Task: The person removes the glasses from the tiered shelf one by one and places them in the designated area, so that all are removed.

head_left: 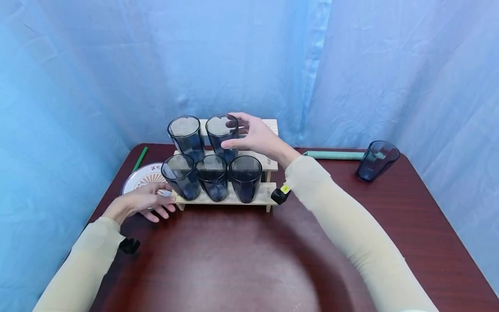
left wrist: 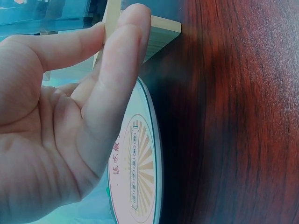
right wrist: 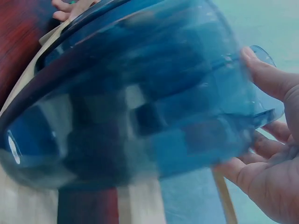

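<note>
Fingers of the right hand (head_left: 258,135) grip an upper glass (head_left: 215,138) behind three front glasses (head_left: 213,180); the left hand (head_left: 141,200), fingers loosely extended, is between plate (head_left: 139,177) and rack (head_left: 267,189).

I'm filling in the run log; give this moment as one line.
right hand holds rear-row right tumbler | left hand at left end of wooden rack | front-row tumblers: three | lone tumbler on table, right

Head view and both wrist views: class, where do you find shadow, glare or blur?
Head view: a soft, dark shadow curves across the glossy red-brown wood-grain table, with a pale sheen near the front; left wrist view: whitish glare toward the tabletop's upper right; right wrist view: the nearest dark-blue, tapered, see-through tumbler looks blurred.
</note>
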{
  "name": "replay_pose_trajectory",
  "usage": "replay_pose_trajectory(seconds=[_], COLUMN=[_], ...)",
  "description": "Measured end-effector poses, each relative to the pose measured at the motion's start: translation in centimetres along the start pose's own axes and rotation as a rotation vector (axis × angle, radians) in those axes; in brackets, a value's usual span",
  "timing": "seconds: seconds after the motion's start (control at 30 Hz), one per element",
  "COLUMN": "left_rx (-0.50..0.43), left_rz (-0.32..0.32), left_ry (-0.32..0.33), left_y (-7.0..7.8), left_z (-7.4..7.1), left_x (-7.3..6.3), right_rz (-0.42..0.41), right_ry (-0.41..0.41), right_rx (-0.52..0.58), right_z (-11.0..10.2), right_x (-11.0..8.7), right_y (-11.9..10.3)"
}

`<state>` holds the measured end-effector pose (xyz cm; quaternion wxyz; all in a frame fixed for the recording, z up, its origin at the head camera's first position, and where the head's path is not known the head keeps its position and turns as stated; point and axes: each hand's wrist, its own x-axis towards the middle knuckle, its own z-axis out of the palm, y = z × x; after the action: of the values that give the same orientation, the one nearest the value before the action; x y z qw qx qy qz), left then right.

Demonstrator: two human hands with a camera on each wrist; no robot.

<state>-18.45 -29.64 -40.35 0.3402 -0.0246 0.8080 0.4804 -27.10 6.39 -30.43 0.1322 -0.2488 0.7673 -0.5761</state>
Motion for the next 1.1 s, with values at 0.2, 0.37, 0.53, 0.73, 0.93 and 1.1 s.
replay_pose_trajectory(seconds=[0.2, 0.37, 0.53, 0.73, 0.93, 1.1], left_rx=[0.004, 0.002, 0.008, 0.001, -0.009, -0.010], left_rz=[-0.004, -0.007, 0.002, 0.000, 0.000, 0.003], left_ry=[-0.001, -0.001, 0.003, -0.002, -0.005, -0.008], left_y=[0.1, 0.1, 0.1, -0.2, -0.3, -0.5], left_z=[0.1, 0.0, -0.1, -0.2, -0.2, -0.2], left_x=[-0.1, -0.3, -0.6, -0.9, -1.0, -1.4], right_rz=[0.016, -0.003, -0.008, 0.024, 0.047, 0.074], right_ry=[0.069, 0.124, 0.184, 0.296, 0.426, 0.516], right_rx=[-0.021, -0.019, -0.006, -0.016, 0.047, -0.007], right_z=[-2.2, -4.4, -7.1, -10.1, -12.6, -13.4], right_x=[-2.0, -4.2, -6.7, -10.0, -13.5, -15.4], right_y=[-0.9, -1.6, -2.2, -1.5, 0.5, 3.2])
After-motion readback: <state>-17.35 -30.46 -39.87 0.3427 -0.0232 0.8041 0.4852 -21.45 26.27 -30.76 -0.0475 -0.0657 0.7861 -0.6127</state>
